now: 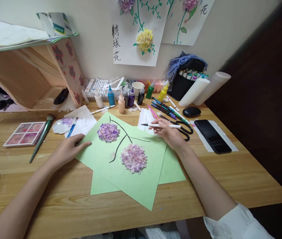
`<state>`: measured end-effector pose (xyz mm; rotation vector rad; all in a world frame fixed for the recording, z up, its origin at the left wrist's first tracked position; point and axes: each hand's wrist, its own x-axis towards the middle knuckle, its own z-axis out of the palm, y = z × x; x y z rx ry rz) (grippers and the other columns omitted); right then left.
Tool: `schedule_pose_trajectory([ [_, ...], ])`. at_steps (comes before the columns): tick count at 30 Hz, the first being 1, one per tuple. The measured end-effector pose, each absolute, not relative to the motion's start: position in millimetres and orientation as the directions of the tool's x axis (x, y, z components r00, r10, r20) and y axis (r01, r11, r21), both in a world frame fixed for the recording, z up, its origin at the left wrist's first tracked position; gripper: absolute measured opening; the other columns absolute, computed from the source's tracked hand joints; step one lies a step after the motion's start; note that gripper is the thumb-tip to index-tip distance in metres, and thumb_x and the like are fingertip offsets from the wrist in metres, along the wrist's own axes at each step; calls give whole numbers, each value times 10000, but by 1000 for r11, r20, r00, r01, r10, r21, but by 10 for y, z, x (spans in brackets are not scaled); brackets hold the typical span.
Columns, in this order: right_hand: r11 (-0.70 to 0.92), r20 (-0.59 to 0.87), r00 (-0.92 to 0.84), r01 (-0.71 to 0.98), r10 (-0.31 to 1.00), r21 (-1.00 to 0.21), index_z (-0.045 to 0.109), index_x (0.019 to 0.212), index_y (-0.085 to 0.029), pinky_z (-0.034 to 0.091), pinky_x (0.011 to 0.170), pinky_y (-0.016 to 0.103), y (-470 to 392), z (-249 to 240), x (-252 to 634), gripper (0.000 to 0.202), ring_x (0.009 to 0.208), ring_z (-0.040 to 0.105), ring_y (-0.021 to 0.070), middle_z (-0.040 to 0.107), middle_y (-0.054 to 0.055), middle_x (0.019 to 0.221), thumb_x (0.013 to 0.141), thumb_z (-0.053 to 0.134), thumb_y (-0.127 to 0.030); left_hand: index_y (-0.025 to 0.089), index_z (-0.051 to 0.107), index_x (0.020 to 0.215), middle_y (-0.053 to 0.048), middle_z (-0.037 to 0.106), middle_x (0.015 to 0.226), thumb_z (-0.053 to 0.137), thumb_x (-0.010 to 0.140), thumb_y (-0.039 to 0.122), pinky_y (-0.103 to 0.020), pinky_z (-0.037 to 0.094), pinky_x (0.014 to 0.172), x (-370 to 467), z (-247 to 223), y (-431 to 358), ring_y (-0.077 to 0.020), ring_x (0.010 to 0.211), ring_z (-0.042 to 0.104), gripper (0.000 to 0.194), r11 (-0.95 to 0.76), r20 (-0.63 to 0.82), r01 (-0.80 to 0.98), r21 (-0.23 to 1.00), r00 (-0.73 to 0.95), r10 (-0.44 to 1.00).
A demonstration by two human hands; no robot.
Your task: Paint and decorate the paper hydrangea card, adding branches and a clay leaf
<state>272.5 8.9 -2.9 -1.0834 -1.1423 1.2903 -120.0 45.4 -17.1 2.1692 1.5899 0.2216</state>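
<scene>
A pale green sheet of paper (141,187) lies turned at an angle over a second green sheet (173,169). It carries two round clusters of small purple and pink petals, the upper one (108,132) and the lower one (134,158), and black branching lines (121,146). At the sheet's left corner, my left hand (72,147) pinches the edge, thumb on top, other fingers partly hidden. My right hand (167,134) grips a white marker (169,125) almost level above the sheet's right part, its dark tip pointing left and apart from the lines.
Behind the paper stand several paint bottles (110,96) and a paper cup (138,88). Black scissors (184,127), pencils (168,109), a mouse (191,112) and a phone (212,136) lie right. To the left are a palette (24,133), a large brush (42,137) and a box (66,71).
</scene>
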Motion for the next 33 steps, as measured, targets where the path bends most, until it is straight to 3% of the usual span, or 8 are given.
schedule_pose_trajectory([
  [2,28,31,-58,-48,998,-998,646,881,-207,451,657,269,93,-96,2546,197,735,586,139,682,37,865,798,609,-382,203,517,747,20,518,649,463,829,585,-259,332,575,-1217,-160,456,-164,633,494,394,-263,-110,862,433,340,934],
  [10,35,8,-140,194,990,-980,475,632,-205,354,511,240,315,-163,2219,330,514,499,114,576,-36,531,729,683,-443,197,585,818,-16,593,726,476,813,609,-259,333,577,-1209,-100,462,-177,657,525,427,-300,45,901,314,302,952],
  [18,90,34,-239,228,971,-970,441,590,-208,327,501,250,511,-304,2080,416,460,425,100,476,-54,457,833,540,-532,175,566,857,-64,596,807,498,841,519,-295,374,670,-1141,-221,566,-216,777,537,351,-422,260,872,249,359,896],
  [23,98,48,-197,255,979,-962,416,581,-219,344,510,263,471,-295,2089,455,468,422,111,470,-44,459,823,512,-591,188,560,867,-56,604,834,516,841,488,-295,374,680,-1116,-245,583,-214,796,541,305,-387,250,881,273,324,912],
  [33,109,51,-223,255,973,-961,397,562,-216,353,539,258,486,-284,2114,429,494,430,114,452,-51,456,843,535,-510,166,564,887,-54,598,830,527,847,467,-284,362,651,-1118,-244,573,-207,778,539,306,-410,262,856,315,337,905],
])
